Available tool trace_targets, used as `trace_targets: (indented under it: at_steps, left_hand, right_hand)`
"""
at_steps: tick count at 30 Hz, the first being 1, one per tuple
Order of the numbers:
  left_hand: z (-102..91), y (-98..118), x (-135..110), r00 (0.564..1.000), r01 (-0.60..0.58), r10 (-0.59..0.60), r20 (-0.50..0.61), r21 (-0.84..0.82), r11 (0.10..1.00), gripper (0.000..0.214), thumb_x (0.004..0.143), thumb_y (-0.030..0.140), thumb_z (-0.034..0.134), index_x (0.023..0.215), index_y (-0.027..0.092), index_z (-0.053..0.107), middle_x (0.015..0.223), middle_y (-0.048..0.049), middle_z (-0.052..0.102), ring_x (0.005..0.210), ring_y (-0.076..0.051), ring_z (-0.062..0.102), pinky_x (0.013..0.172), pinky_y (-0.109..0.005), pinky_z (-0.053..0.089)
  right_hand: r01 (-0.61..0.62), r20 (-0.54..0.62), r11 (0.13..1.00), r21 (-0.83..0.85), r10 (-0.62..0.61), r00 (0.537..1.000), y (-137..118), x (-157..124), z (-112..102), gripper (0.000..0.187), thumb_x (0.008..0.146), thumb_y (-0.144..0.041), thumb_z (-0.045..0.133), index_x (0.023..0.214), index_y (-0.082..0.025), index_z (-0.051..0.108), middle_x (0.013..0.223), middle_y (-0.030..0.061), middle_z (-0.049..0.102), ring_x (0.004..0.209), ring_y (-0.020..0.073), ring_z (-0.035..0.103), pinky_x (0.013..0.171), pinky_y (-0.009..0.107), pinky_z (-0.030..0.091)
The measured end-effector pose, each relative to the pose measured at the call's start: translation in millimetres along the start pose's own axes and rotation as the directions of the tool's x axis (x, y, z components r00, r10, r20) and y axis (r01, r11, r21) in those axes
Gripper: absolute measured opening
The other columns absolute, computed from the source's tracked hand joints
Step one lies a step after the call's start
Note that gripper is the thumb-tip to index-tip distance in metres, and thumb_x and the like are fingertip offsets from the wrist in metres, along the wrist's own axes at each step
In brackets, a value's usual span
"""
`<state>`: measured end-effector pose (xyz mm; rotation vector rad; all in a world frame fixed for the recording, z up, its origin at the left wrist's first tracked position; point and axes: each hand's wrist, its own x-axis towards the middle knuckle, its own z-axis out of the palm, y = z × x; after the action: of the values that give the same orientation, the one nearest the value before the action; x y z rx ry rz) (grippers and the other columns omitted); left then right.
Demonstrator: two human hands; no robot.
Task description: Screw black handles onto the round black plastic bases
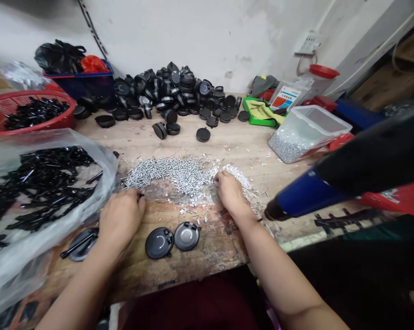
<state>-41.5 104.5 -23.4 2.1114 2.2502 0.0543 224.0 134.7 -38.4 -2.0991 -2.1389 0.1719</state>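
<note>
Small white pieces (239,176) lie in a loose heap near the middle of the worn wooden tabletop (134,140), just beyond the right hand (231,190). That hand's fingers are bent and bunched at the border of the heap; whether they have hold of a piece I cannot tell. Against the white heap, to its left, spreads a pile of small silver metal screws (152,169). The left hand (122,213) rests at the pile's near left edge, fingers curled inward, with a small black part (140,196) showing at the fingertips; I cannot tell whether it is gripped. Between the forearms 2 round black discs (159,243) lie side by side. Left of the left hand, a clear plastic bag (66,229) holds shiny black parts, and a red plastic basket (69,110) stands behind it. Farther back, round black cases (172,89) are heaped near the wall. To the right stand a clear plastic bin (318,133) of silver pieces and, nearer, a blue-and-black cylindrical tool (299,195).
</note>
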Motion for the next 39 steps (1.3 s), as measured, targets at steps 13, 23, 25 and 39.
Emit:
trace_targets:
  at_steps: [13, 23, 25, 39]
  left_hand:
    - [-2.9, 30, -35, 1.000, -0.021, 0.021, -0.013, -0.902, 0.430, 0.026, 0.087, 0.042, 0.050, 0.102, 0.021, 0.046, 0.088, -0.0040, 0.065, 0.070, -0.016, 0.064, 0.071, -0.032, 0.052]
    - [9.1, 40, -47, 0.984, 0.049, 0.145, 0.100, -0.947, 0.318, 0.029, 0.086, 0.043, 0.053, 0.102, 0.019, 0.051, 0.086, -0.0040, 0.065, 0.068, -0.015, 0.063, 0.067, -0.030, 0.052]
    - [9.2, 42, -48, 0.983, 0.054, 0.151, 0.106, -0.949, 0.311, 0.029, 0.086, 0.043, 0.054, 0.101, 0.019, 0.052, 0.085, -0.0037, 0.065, 0.067, -0.015, 0.063, 0.066, -0.030, 0.052]
    - [-0.1, 57, -40, 0.954, 0.298, 0.075, 0.289, -0.936, -0.186, 0.037, 0.069, 0.027, 0.074, 0.099, 0.015, 0.056, 0.084, -0.0018, 0.065, 0.070, -0.011, 0.059, 0.059, -0.022, 0.051]
  right_hand:
    - [0.072, -0.052, 0.990, 0.118, -0.066, 0.996, 8, 8, 11, 0.017, 0.082, -0.005, 0.048, 0.085, -0.018, 0.059, 0.088, 0.0062, 0.065, 0.086, 0.0184, 0.055, 0.073, 0.025, 0.037]
    - [0.021, -0.104, 0.994, 0.107, -0.010, 0.995, 17, 8, 7, 0.021, 0.087, -0.013, 0.047, 0.100, -0.018, 0.062, 0.098, 0.0094, 0.064, 0.089, 0.0202, 0.056, 0.072, 0.027, 0.036]
    - [0.022, -0.100, 0.995, 0.102, -0.012, 0.995, 19, 12, 8, 0.022, 0.087, -0.013, 0.046, 0.098, -0.019, 0.064, 0.097, 0.0085, 0.064, 0.087, 0.0199, 0.056, 0.071, 0.027, 0.035]
    - [0.138, -0.104, 0.984, 0.112, -0.127, 0.986, 8, 9, 7, 0.020, 0.093, -0.021, 0.044, 0.099, -0.020, 0.063, 0.097, 0.0071, 0.064, 0.090, 0.0200, 0.056, 0.075, 0.027, 0.036]
